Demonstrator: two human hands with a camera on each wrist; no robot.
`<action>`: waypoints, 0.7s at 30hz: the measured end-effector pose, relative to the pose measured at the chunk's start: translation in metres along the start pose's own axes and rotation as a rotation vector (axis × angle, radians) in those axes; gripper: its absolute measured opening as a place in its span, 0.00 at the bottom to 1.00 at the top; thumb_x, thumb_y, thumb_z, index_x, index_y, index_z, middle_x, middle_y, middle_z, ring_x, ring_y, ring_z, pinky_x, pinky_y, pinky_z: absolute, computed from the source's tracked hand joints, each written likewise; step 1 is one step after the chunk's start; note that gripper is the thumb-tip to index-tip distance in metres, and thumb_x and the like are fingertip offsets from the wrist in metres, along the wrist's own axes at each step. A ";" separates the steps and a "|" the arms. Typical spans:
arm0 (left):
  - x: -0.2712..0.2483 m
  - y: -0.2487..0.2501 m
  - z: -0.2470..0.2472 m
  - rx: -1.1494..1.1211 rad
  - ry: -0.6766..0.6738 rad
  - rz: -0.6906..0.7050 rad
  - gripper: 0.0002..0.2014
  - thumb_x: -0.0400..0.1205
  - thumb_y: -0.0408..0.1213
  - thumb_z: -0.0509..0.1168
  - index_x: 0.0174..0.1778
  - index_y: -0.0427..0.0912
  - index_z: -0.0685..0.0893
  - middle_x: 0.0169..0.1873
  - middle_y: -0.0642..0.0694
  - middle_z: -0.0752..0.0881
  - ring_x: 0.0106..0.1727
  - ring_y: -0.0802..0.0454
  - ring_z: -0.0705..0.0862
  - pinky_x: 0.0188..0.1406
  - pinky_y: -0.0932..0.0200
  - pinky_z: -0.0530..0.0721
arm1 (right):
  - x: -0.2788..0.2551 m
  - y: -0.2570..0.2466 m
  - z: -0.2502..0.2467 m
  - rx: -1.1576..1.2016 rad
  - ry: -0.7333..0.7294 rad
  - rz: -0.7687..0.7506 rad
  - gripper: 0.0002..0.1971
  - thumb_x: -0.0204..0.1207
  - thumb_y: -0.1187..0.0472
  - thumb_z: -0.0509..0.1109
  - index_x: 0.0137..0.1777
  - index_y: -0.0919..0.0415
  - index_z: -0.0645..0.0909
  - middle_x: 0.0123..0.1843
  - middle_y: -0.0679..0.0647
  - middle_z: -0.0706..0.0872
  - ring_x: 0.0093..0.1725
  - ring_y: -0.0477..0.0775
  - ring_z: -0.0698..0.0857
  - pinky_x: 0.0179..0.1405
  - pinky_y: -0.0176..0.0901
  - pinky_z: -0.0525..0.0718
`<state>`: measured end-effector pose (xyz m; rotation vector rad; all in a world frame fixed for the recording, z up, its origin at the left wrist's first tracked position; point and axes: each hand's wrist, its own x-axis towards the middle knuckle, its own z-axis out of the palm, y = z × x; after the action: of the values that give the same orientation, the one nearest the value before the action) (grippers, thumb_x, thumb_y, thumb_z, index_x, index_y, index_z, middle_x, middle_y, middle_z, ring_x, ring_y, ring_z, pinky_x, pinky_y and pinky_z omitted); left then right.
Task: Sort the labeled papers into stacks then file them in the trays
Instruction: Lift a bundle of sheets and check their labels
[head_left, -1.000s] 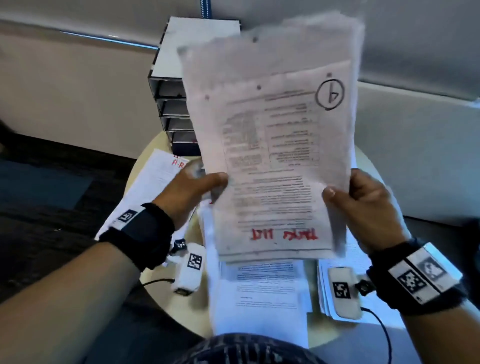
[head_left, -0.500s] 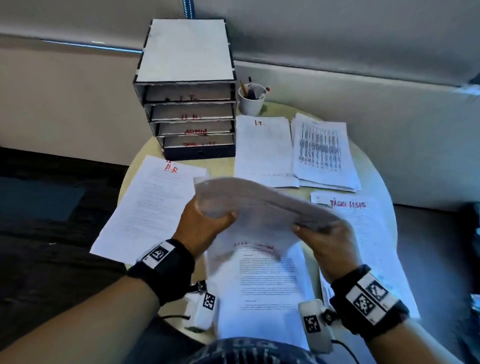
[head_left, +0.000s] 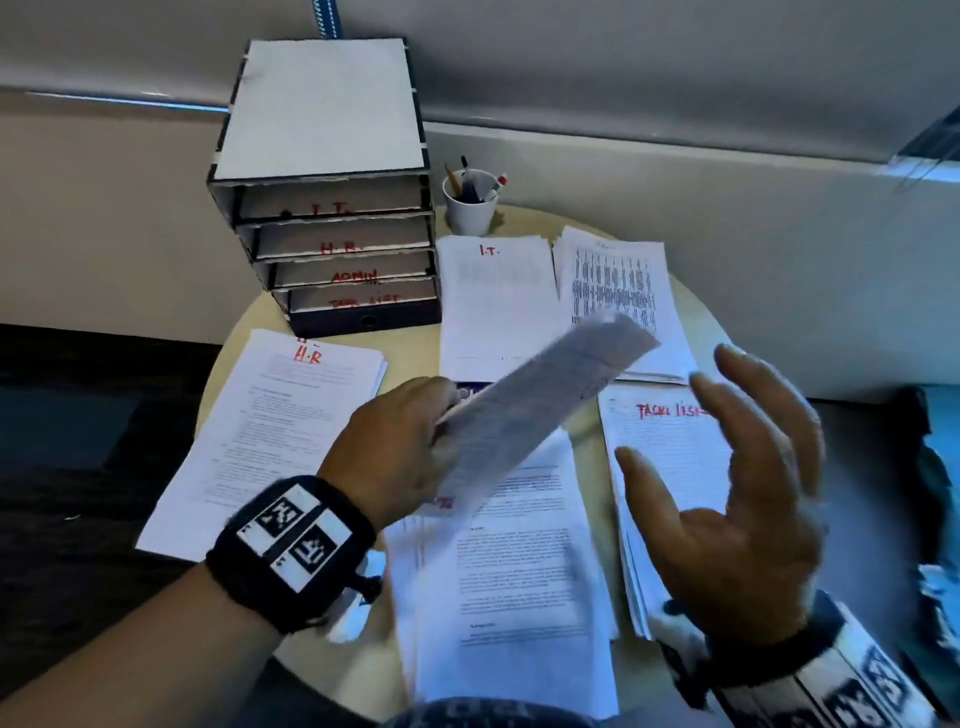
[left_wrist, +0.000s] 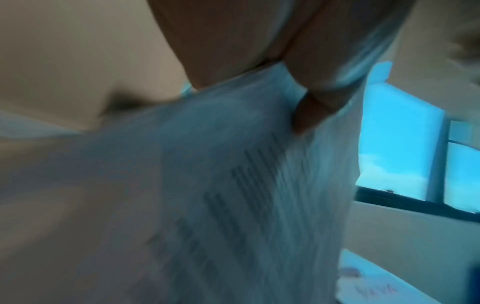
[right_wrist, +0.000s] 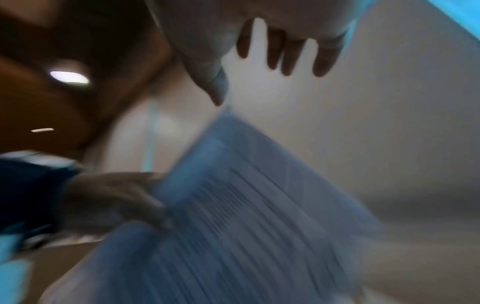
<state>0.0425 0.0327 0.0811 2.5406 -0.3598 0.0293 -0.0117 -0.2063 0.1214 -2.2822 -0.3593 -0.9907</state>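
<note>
The left hand (head_left: 400, 447) pinches a sheaf of printed papers (head_left: 540, 400) by its near edge, fingers (left_wrist: 311, 98) curled around it, and holds it tilted in the air above the middle of the round bench (head_left: 582, 452); the sheaf is blurred and its label cannot be read. The right hand (head_left: 737, 499) hovers just to the right of the sheaf with its fingers spread and relaxed, holding nothing. Beneath them lie sorted stacks: an H.R stack (head_left: 270, 431) at left, an I.T. stack (head_left: 493, 301) at the back, a stack with a printed table (head_left: 623, 291) beside it, a TASK LIST stack (head_left: 660, 457) at right, and another stack (head_left: 519, 597) nearest the person. The four-drawer tray unit (head_left: 332, 218), labeled I.T., H.R., ADMIN and TASK LIST, stands at the back left, with a white pen cup (head_left: 470, 205) next to it.
</note>
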 end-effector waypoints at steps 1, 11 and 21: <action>0.006 0.016 -0.008 0.137 -0.046 0.122 0.04 0.77 0.37 0.61 0.43 0.50 0.73 0.38 0.51 0.78 0.41 0.43 0.79 0.33 0.52 0.73 | 0.006 -0.009 -0.007 -0.053 -0.087 -0.134 0.25 0.69 0.62 0.79 0.66 0.63 0.78 0.68 0.66 0.81 0.71 0.66 0.79 0.69 0.68 0.76; 0.049 0.074 -0.001 0.283 0.110 0.439 0.09 0.70 0.34 0.69 0.44 0.49 0.81 0.40 0.47 0.83 0.42 0.41 0.83 0.40 0.51 0.72 | 0.020 0.075 -0.042 -0.291 -0.669 0.341 0.11 0.76 0.54 0.73 0.34 0.53 0.78 0.30 0.48 0.82 0.33 0.56 0.83 0.33 0.43 0.76; 0.005 -0.050 0.109 0.041 -0.499 -0.564 0.26 0.81 0.52 0.69 0.72 0.44 0.75 0.66 0.41 0.80 0.60 0.44 0.80 0.55 0.56 0.79 | -0.097 0.248 -0.072 0.257 -0.297 1.502 0.24 0.66 0.46 0.81 0.55 0.61 0.85 0.43 0.62 0.92 0.31 0.57 0.87 0.36 0.50 0.88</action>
<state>0.0545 0.0129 -0.0367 2.5738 0.1877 -0.8221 -0.0031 -0.4445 -0.0188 -1.7065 0.9521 0.1733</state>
